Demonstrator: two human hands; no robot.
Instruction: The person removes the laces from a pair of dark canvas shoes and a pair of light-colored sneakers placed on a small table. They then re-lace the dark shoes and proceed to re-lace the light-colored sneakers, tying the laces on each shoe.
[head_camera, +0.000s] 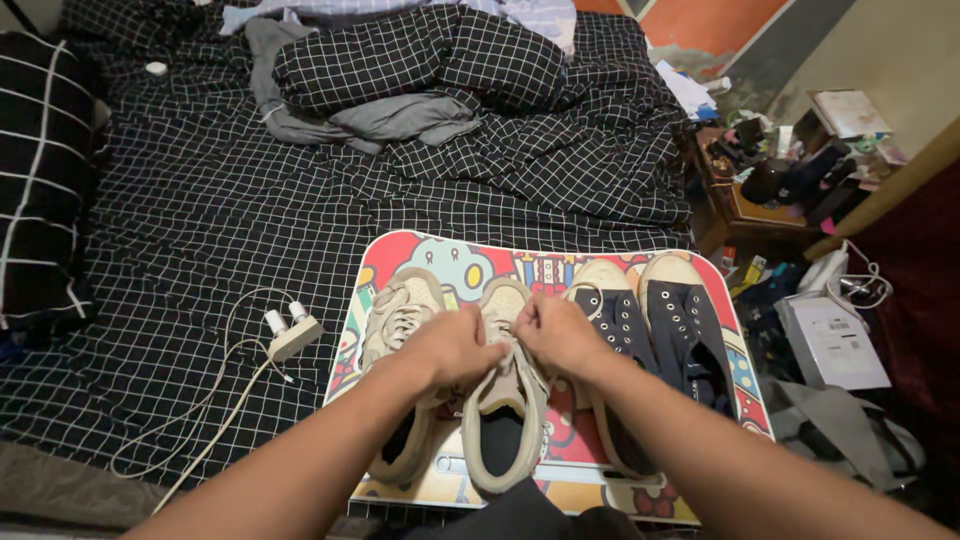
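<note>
Two pairs of shoes stand on a colourful cartoon-printed tray table (395, 255) on the bed. The beige pair is on the left: one beige sneaker (400, 320) at the far left, another beige sneaker (505, 400) beside it. A navy canvas pair (680, 320) with cream toe caps stands to the right. My left hand (450, 345) and my right hand (555, 335) meet over the second beige sneaker, both pinching its laces near the tongue.
A black bedsheet with a white grid (200, 220) covers the bed, with a rumpled blanket and grey garment (400, 70) at the back. A white plug adapter with cable (290, 335) lies left of the tray. A cluttered side table (770, 170) and boxes stand at right.
</note>
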